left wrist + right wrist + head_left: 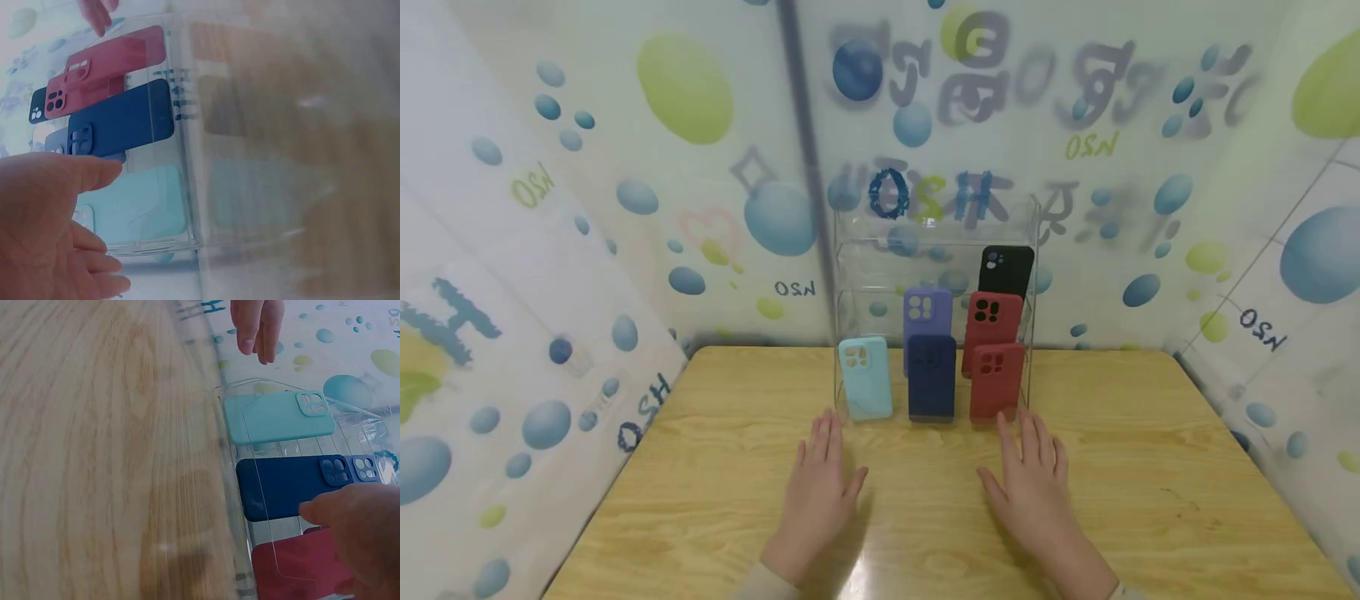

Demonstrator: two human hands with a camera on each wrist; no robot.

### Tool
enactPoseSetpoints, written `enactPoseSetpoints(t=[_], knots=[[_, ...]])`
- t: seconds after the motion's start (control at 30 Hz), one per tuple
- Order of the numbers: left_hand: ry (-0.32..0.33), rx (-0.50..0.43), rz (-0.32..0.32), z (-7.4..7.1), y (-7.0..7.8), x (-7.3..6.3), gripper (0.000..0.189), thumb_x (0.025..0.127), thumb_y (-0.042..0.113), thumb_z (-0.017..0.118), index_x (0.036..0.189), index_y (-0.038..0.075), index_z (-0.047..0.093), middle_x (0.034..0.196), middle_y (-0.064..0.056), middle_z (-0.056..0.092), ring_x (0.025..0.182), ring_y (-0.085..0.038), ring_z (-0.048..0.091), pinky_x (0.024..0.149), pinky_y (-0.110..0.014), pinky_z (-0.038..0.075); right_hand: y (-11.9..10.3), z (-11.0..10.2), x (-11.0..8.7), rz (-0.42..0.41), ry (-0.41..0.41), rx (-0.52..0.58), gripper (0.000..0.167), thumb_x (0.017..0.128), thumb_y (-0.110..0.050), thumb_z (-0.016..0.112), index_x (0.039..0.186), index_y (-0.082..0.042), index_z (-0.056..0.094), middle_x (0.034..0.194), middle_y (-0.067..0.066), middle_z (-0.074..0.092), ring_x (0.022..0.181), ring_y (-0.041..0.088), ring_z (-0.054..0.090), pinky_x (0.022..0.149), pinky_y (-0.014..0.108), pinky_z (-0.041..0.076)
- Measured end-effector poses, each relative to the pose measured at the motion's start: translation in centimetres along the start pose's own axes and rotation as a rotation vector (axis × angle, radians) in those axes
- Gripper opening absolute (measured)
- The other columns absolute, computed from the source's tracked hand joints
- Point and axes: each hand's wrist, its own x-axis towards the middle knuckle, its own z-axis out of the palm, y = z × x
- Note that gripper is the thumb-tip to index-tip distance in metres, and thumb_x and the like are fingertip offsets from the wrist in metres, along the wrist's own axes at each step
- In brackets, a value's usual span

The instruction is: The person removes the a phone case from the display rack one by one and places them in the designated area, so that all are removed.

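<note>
A clear acrylic tiered stand (936,242) holds several phone cases. Along its lowest tier lean a light blue phone case (867,383), a navy phone case (932,375) and a red phone case (996,387). Behind them are a purple phone case (927,310), a second red phone case (995,312) and, higher up, a black phone case (1006,271). My left hand (816,493) is by the stand's front left corner, fingers straight and thumb apart. At the front right corner is my right hand (1033,496), fingers extended. Whether either touches the stand, I cannot tell.
The stand is on a wooden table (745,400), near its back edge. A pale sheet (700,208) printed with blue and green ovals and letters hangs behind the table and along both sides.
</note>
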Motion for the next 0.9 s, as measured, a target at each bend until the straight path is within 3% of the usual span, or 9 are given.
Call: enactPoseSetpoints(t=[0.17, 0.37, 0.53, 0.63, 0.9], knots=[[0.039, -0.037, -0.044, -0.5, -0.2, 0.6, 0.081, 0.099, 0.032, 0.068, 0.155, -0.013, 0.030, 0.164, -0.030, 0.028, 0.148, -0.048, 0.036, 0.115, -0.064, 0.040, 0.1, -0.4, 1.0, -0.034, 0.067, -0.002, 0.068, 0.099, -0.028, 0.068, 0.157, -0.006, 0.039, 0.166, 0.023, 0.026, 0.148, 0.045, 0.025, 0.114, 0.070, 0.022], [0.114, -0.065, -0.080, -0.5, -0.8, 1.8, 0.075, 0.099, 0.028, 0.070, 0.152, -0.013, 0.037, 0.159, -0.031, 0.037, 0.139, -0.048, 0.049, 0.109, -0.055, 0.049, 0.4, -1.4, 2.6, -0.087, 0.199, -0.015, 0.064, 0.094, -0.019, 0.075, 0.150, -0.003, 0.048, 0.154, 0.023, 0.043, 0.135, 0.047, 0.038, 0.106, 0.070, 0.034], [0.143, -0.087, -0.107, -0.5, -1.3, 2.8, 0.066, 0.099, 0.024, 0.070, 0.151, -0.008, 0.043, 0.154, -0.027, 0.048, 0.133, -0.043, 0.056, 0.089, -0.047, 0.062, 1.1, -2.0, 3.7, -0.108, 0.282, -0.024, 0.062, 0.090, -0.015, 0.078, 0.145, -0.002, 0.053, 0.147, 0.024, 0.050, 0.129, 0.048, 0.044, 0.103, 0.069, 0.038], [0.153, -0.101, -0.128, -0.5, -1.6, 3.3, 0.062, 0.100, 0.023, 0.070, 0.150, -0.005, 0.047, 0.149, -0.024, 0.053, 0.129, -0.041, 0.060, 0.078, -0.044, 0.064, 1.5, -2.2, 4.3, -0.113, 0.317, -0.019, 0.061, 0.090, -0.015, 0.078, 0.145, -0.002, 0.054, 0.146, 0.024, 0.050, 0.127, 0.047, 0.045, 0.102, 0.069, 0.038], [0.156, -0.106, -0.141, -0.6, -2.2, 4.2, 0.057, 0.100, 0.024, 0.068, 0.147, -0.002, 0.051, 0.141, -0.022, 0.060, 0.123, -0.040, 0.064, 0.085, -0.049, 0.063, 2.3, -3.0, 6.7, -0.164, 0.438, -0.001, 0.057, 0.089, -0.013, 0.078, 0.142, -0.003, 0.058, 0.144, 0.023, 0.053, 0.120, 0.047, 0.049, 0.095, 0.068, 0.042]])
